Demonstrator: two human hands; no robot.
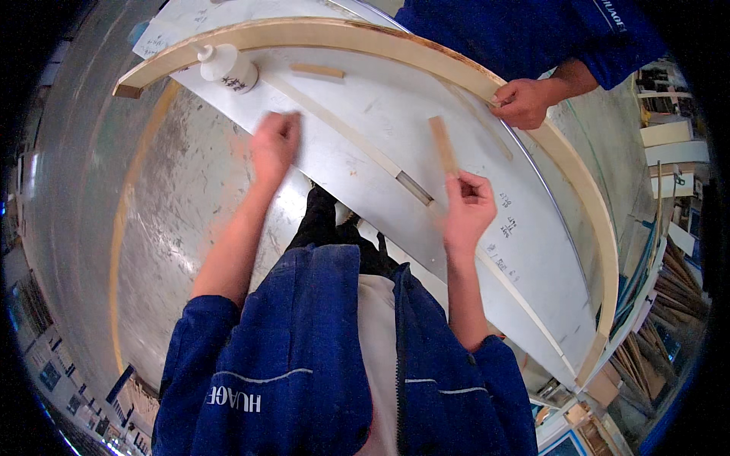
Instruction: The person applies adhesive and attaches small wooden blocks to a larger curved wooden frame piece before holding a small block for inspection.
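The right hand (468, 204) pinches the near end of a short, flat, light-brown wooden strip (442, 144). The strip lies on the grey metal board (365, 106), and its long side runs from the fingers toward 11 o'clock. The left hand (274, 146) is farther off, at 9 o'clock, resting loosely curled on the board with nothing in it.

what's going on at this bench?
A person in a blue jacket holds a short wood strip in the right hand over a grey panel. The left hand rests flat on the panel. A co-worker's hand presses the curved wooden rim. A white glue bottle lies near the rim.
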